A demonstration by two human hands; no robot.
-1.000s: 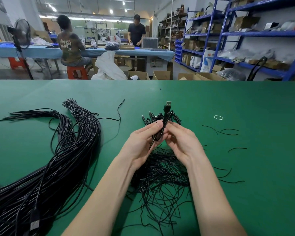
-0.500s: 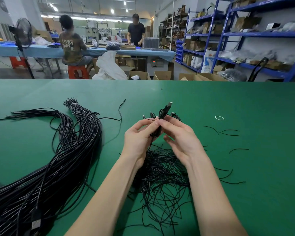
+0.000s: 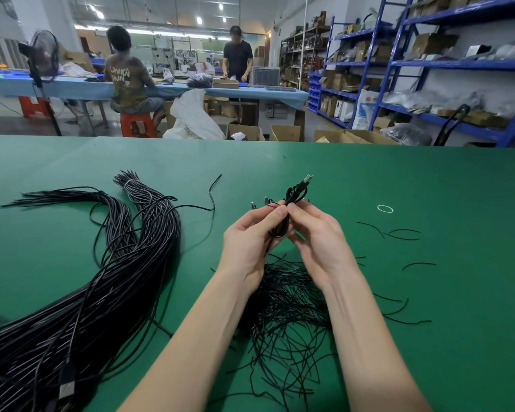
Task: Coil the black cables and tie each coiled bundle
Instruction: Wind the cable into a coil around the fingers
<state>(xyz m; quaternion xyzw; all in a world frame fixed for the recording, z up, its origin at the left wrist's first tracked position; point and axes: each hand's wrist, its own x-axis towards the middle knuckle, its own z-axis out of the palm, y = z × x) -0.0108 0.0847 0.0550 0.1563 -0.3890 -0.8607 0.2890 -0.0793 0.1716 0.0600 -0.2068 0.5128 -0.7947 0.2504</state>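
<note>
A small coiled black cable bundle stands up between my two hands above the green table, its USB plug pointing up and to the right. My left hand pinches the bundle's middle with thumb and fingers. My right hand pinches it from the other side, fingertips meeting the left thumb. A large sheaf of long black cables lies at the left. Under my wrists sits a heap of thin black tie wires.
Several loose tie wires lie scattered at the right, with a small white rubber band beyond them. Finished coils' ends peek out behind my hands. Past the table's far edge are cardboard boxes, blue shelves and two people at another bench.
The bundle's plug end has tilted from upright toward the right. Both hands have lifted slightly and shifted their pinch on the bundle's middle.
</note>
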